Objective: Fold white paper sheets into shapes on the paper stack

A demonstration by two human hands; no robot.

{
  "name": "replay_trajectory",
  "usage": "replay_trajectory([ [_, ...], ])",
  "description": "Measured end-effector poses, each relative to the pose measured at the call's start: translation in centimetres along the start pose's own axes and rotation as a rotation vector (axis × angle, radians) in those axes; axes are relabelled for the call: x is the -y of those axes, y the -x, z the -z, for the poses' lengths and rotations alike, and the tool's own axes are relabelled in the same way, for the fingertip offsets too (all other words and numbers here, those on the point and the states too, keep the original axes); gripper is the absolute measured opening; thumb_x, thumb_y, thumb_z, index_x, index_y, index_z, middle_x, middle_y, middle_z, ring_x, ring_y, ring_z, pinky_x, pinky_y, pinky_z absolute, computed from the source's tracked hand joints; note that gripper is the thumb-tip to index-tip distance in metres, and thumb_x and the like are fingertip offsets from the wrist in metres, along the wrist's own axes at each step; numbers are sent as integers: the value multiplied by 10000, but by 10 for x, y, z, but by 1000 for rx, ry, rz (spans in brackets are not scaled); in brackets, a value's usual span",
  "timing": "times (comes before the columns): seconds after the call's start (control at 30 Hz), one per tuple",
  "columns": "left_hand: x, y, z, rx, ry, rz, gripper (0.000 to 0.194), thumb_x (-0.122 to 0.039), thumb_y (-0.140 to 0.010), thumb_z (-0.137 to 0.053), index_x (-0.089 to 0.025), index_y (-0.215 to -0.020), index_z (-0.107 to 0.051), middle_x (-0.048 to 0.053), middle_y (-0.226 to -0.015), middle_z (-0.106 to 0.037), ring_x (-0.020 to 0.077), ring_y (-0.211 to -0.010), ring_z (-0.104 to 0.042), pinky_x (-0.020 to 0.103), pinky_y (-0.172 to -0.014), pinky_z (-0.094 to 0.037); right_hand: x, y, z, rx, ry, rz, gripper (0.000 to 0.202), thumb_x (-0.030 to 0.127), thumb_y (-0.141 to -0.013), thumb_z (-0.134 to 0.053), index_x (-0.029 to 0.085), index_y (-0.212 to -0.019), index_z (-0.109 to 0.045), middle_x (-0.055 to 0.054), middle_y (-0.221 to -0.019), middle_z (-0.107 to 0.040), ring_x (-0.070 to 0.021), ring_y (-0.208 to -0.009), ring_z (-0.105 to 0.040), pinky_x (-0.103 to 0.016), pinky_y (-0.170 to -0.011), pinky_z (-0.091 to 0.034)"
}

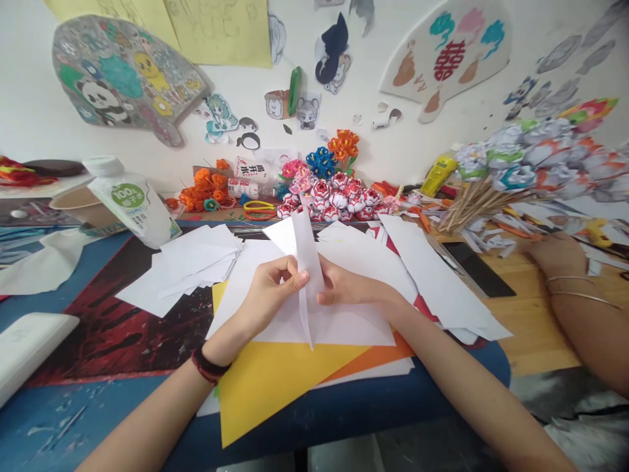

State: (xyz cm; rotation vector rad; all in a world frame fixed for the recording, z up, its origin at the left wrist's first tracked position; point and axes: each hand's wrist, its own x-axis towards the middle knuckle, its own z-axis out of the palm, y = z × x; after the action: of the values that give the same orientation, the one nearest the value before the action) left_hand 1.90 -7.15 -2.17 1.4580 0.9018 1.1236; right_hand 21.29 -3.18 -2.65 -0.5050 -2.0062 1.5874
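A folded sheet of white paper (pixel 308 252) stands upright between my two hands, over the middle of the table. My left hand (pixel 278 285) pinches its near-left side between thumb and fingers. On the other side my right hand (pixel 344 282) grips the same paper, its thumb in front and its fingers hidden behind. Beneath the hands lie white sheets (pixel 358 324) on top of a yellow sheet (pixel 275 380) and an orange sheet (pixel 363 360). A pile of smaller white paper pieces (pixel 191 262) lies left of my left hand.
Long white paper strips (pixel 432 282) and a black phone (pixel 476 269) lie to the right. Another person's arm (pixel 580 288) rests at the right edge. A white bottle (pixel 132 203) stands at left, near a power bank (pixel 34 347). Paper flowers (pixel 339 196) line the wall.
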Motion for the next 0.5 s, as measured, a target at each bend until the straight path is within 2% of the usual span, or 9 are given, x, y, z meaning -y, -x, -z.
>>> replay_trajectory([
  [0.13, -4, 1, -3, 31, 79, 8, 427, -504, -803, -688, -180, -639, -464, 11, -732, -610, 149, -689, -547, 281, -666, -420, 5, -2, -5, 58, -33, 48, 883, 640, -714, -723, 286, -1439, -363, -89, -1438, -437, -303, -1372, -367, -423, -1062, -397],
  [0.23, -8, 0, -3, 30, -41, 4, 416, -495, -814, -675, -177, -629, -482, -2, -681, -568, 136, -658, -508, 266, -639, -396, 7, -3, -8, 10, -77, 44, 864, 650, -704, -723, 267, -1407, -399, -97, -1378, -496, -304, -1308, -440, -418, -1013, -438],
  [0.37, -10, -2, -3, 15, -302, -23, 392, -496, -841, -632, -171, -645, -535, -14, -648, -503, 121, -632, -426, 251, -603, -341, 8, -3, -9, -184, -202, -44, 793, 473, -768, -741, 297, -1431, -343, -63, -1217, -615, -257, -1118, -590, -385, -901, -510],
  [0.5, -7, -2, -1, -43, -308, 4, 353, -482, -865, -602, -180, -695, -533, -13, -668, -501, 120, -625, -435, 249, -590, -337, 7, 0, 1, -415, -255, -49, 740, 300, -761, -701, 325, -1415, -356, -47, -1174, -652, -245, -992, -649, -380, -819, -546],
])
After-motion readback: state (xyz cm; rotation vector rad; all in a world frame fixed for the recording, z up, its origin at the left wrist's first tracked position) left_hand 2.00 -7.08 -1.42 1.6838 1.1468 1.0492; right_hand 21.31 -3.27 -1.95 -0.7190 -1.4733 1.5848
